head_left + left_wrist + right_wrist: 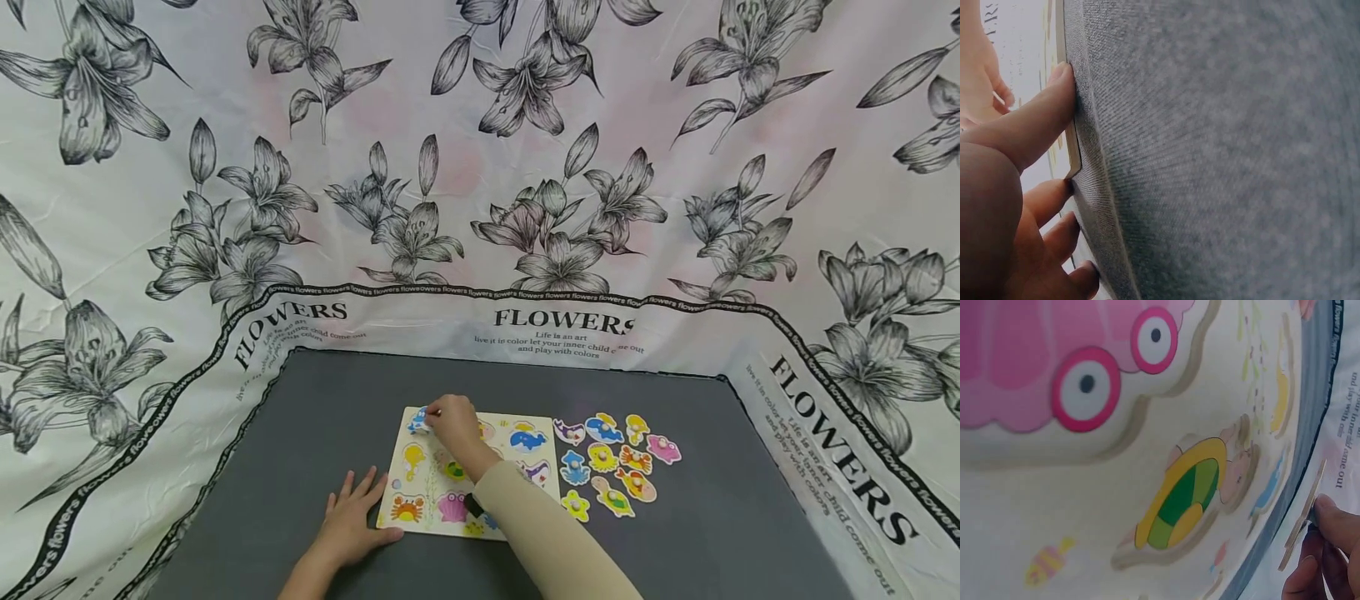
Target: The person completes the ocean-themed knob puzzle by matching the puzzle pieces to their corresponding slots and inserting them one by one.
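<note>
A pale puzzle board (431, 479) with printed sea animals lies on the dark table. Over its far left corner my right hand (459, 429) holds a small blue piece (417, 422). The right wrist view shows that thin piece (1300, 519) edge-on, pinched between thumb and fingers of my right hand (1329, 553), above the board (1085, 506). My left hand (348, 521) lies with fingers spread at the board's near left corner; in the left wrist view the thumb of my left hand (1016, 181) rests on the board's edge (1072, 147).
Several loose sea-animal pieces, among them a pink one (663, 448), a yellow star (575, 505) and a turtle (613, 497), lie right of the board on the dark table (712, 533). A flower-printed cloth (420, 333) surrounds the tabletop.
</note>
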Tool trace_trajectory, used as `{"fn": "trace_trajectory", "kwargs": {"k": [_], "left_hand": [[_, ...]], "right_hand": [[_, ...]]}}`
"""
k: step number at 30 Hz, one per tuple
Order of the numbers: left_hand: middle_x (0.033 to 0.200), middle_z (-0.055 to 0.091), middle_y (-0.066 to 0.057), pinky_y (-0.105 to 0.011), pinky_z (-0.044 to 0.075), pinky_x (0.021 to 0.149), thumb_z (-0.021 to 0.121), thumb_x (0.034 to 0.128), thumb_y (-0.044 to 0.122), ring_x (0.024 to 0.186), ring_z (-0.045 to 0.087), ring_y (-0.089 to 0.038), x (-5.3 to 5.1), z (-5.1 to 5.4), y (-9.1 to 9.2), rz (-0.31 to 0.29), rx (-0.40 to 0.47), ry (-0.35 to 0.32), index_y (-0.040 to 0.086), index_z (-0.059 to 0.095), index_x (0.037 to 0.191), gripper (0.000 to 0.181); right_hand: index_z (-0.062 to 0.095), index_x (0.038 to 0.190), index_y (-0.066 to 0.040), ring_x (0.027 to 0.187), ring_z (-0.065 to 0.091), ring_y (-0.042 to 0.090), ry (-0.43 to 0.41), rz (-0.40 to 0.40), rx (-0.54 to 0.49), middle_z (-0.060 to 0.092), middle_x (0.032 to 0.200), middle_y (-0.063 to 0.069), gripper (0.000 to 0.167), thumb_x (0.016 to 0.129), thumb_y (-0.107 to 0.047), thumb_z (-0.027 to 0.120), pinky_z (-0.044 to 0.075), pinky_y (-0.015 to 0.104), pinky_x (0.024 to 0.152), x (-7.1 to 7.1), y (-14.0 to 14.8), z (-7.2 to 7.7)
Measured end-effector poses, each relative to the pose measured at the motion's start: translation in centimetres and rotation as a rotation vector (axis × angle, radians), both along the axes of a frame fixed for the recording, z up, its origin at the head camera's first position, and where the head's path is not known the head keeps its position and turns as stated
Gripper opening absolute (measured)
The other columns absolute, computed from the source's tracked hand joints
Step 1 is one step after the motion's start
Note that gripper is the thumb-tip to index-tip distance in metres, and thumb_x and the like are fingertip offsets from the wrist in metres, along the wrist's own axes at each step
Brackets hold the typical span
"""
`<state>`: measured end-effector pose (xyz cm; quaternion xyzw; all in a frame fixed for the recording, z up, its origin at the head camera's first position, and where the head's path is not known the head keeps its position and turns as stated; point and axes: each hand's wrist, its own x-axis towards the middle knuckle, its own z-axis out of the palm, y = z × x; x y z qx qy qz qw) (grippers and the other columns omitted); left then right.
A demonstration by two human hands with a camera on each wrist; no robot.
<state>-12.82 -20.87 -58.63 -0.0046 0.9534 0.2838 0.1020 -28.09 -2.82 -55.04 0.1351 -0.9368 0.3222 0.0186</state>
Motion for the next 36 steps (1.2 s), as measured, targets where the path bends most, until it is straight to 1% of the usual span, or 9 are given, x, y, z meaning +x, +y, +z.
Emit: {"fn": "trace_trajectory", "kwargs": {"k": [2,7,12,16,22,26,30,32,36], "left_hand": [[0.164,0.030,-0.018,-0.077,0.009,0.115,0.086,0.0710,0.056,0.152,0.010,-0.052,0.0,0.1,-0.2,0.003,0.000,0.001,0.011,0.044,0.154,0.103],[0.164,0.029,-0.019,-0.077,0.009,0.114,0.085,0.0709,0.057,0.152,0.009,-0.052,0.0,0.3,-0.5,-0.005,0.015,-0.006,0.011,0.043,0.155,0.104],[0.164,0.030,-0.018,-0.078,0.010,0.114,0.085,0.0718,0.055,0.152,0.010,-0.052,-0.1,0.3,-0.7,-0.012,0.019,0.002,0.012,0.044,0.154,0.102],[0.164,0.030,-0.017,-0.078,0.010,0.114,0.086,0.0719,0.054,0.152,0.011,-0.052,-0.1,0.4,-0.8,-0.013,0.015,-0.001,0.012,0.045,0.154,0.101],[0.165,0.030,-0.017,-0.077,0.009,0.115,0.086,0.0723,0.053,0.152,0.010,-0.051,-0.2,0.9,-0.9,-0.008,0.035,0.003,0.012,0.044,0.154,0.101],[0.164,0.030,-0.017,-0.077,0.009,0.115,0.087,0.0725,0.051,0.153,0.009,-0.051,-0.2,1.2,-0.7,-0.006,0.040,0.005,0.011,0.044,0.154,0.101],[0.164,0.030,-0.017,-0.077,0.009,0.115,0.087,0.0722,0.051,0.152,0.010,-0.052,-0.1,1.2,-0.7,-0.006,0.038,0.003,0.011,0.044,0.154,0.101],[0.164,0.030,-0.017,-0.077,0.009,0.115,0.087,0.0723,0.051,0.152,0.010,-0.052,-0.2,1.1,-0.7,-0.005,0.039,0.002,0.011,0.044,0.154,0.101],[0.164,0.030,-0.017,-0.077,0.009,0.115,0.087,0.0723,0.051,0.153,0.010,-0.051,-0.3,1.0,-0.6,0.001,0.043,0.001,0.011,0.044,0.154,0.101]], "right_hand": [[0.083,0.098,-0.015,0.090,0.072,0.016,0.005,0.013,0.013,0.078,0.097,-0.001,0.009,0.091,-0.018,0.077,0.059,0.029,0.077,-0.2,-0.4,-0.1],[0.082,0.099,-0.014,0.092,0.072,0.017,-0.015,0.018,0.036,0.077,0.097,0.000,0.010,0.092,-0.018,0.077,0.060,0.030,0.079,-0.5,-1.2,-0.6],[0.082,0.097,-0.014,0.095,0.071,0.018,-0.038,0.016,0.041,0.077,0.099,0.000,0.008,0.092,-0.017,0.077,0.060,0.032,0.083,-0.9,-2.0,-1.1],[0.082,0.095,-0.014,0.094,0.071,0.017,-0.038,0.018,0.057,0.077,0.098,0.000,0.008,0.092,-0.018,0.076,0.059,0.032,0.083,-1.1,-2.3,-1.6],[0.083,0.095,-0.014,0.091,0.072,0.017,-0.015,0.022,0.081,0.078,0.096,0.000,0.007,0.092,-0.015,0.076,0.060,0.031,0.080,-1.3,-2.3,-1.3],[0.083,0.095,-0.013,0.091,0.071,0.017,-0.026,0.025,0.088,0.077,0.096,0.000,0.007,0.091,-0.015,0.077,0.060,0.032,0.081,-1.6,-2.2,-1.3],[0.083,0.096,-0.013,0.093,0.071,0.017,-0.061,0.035,0.064,0.077,0.097,0.000,0.008,0.091,-0.014,0.077,0.060,0.032,0.082,-1.8,-2.2,-1.5],[0.082,0.096,-0.011,0.092,0.070,0.017,-0.079,0.040,0.036,0.077,0.097,0.001,0.008,0.091,-0.012,0.076,0.060,0.032,0.082,-1.9,-2.2,-1.7],[0.080,0.096,-0.010,0.087,0.064,0.014,-0.150,0.038,-0.041,0.074,0.094,0.000,0.006,0.092,-0.010,0.075,0.057,0.030,0.079,-2.3,-2.1,-2.1]]}}
